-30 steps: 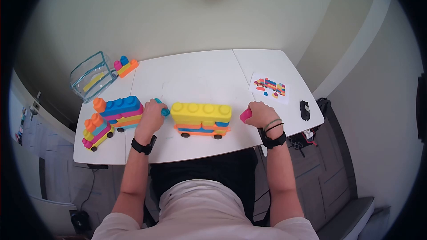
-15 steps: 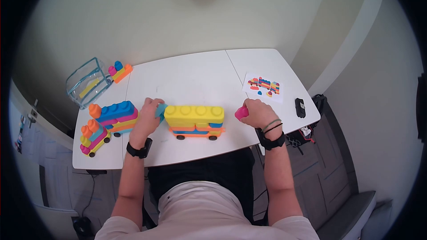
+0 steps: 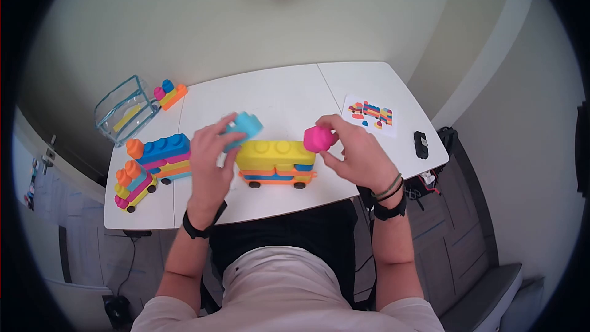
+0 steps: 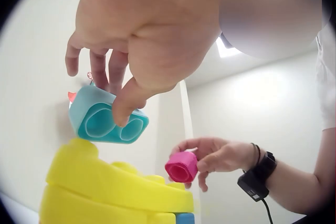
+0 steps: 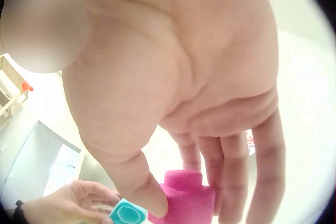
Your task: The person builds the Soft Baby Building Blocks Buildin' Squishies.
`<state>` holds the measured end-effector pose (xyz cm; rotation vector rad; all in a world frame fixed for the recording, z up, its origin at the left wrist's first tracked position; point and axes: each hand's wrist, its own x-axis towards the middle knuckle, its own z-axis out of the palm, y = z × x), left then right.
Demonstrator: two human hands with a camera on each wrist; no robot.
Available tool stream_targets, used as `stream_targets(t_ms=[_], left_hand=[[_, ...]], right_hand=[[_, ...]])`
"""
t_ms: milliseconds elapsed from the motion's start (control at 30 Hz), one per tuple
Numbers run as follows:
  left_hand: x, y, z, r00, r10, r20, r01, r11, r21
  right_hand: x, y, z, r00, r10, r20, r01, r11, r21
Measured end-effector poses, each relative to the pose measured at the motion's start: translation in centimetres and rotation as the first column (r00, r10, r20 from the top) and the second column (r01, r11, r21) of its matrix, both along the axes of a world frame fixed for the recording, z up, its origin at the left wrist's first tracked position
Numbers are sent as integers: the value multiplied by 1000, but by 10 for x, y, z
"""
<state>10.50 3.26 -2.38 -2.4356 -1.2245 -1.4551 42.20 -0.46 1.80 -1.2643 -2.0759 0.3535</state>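
The left hand [image 3: 212,158] pinches a light blue two-stud block [image 3: 246,124] above the left end of a long yellow block [image 3: 270,155]. In the left wrist view that blue block [image 4: 100,119] shows its hollow underside, over a yellow stud. A small pink block [image 3: 318,139] is pinched by the right hand [image 3: 362,157] at the yellow block's right end; whether they touch, I cannot tell. Under the yellow block lie orange, yellow and blue layers on an orange wheeled base [image 3: 276,182]. The right wrist view shows the pink block [image 5: 189,203] between thumb and fingers.
Two wheeled block builds [image 3: 165,150] [image 3: 135,187] stand at the left. Behind them are a clear case [image 3: 126,110] and a small block stack [image 3: 172,96]. A printed picture [image 3: 370,115] and a black object [image 3: 421,145] lie at the right.
The left hand has lifted the light blue block from beside the yellow block to above its left end. The right hand has brought the pink block leftward to the right end.
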Motion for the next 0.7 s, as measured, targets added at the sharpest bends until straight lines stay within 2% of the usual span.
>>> stream_targets(t_ms=[33, 67, 167, 200, 267, 300, 367, 400, 467, 500, 567, 700], left_hand=[[5, -4, -1, 997, -4, -76, 7, 999, 42], [10, -6, -1, 997, -2, -76, 5, 999, 43], [16, -6, -9, 988, -95, -123, 89, 995, -52], [17, -7, -8, 988, -96, -122, 91, 995, -51], [21, -10, -4, 976, -212, -54, 200, 964, -175], [20, -9, -4, 976, -214, -51, 202, 964, -175], [17, -6, -3, 949, -315, -15, 308, 937, -163], [20, -6, -4, 949, -315, -16, 309, 937, -163], [26, -9, -5, 943, -275, 189, 309, 932, -188], [25, -9, -6, 943, -274, 188, 309, 932, -188], [23, -8, -5, 968, -250, 8, 246, 947, -206], [18, -2, -13, 966, -260, 18, 256, 935, -245]], right_hand=[[-3, 1, -3, 999, 36, 5, -36, 999, 36], [-5, 3, -7, 999, 38, 5, -38, 999, 37], [-10, 8, -19, 997, 16, 72, -25, 992, 121], [-11, 11, -22, 997, 33, 76, -38, 996, 75], [-11, 14, -24, 996, 47, 81, -49, 998, 27], [-12, 15, -25, 997, 48, 67, -49, 999, 15], [-14, 15, -26, 997, 50, 50, -51, 999, 3], [-14, 16, -26, 997, 59, 52, -58, 998, -9], [-15, 16, -28, 996, 68, 52, -67, 998, -21], [-16, 16, -29, 997, 68, 47, -67, 998, -14], [-16, 16, -29, 997, 71, 40, -71, 997, -6], [-17, 13, -29, 995, 61, 75, -61, 998, 2]])
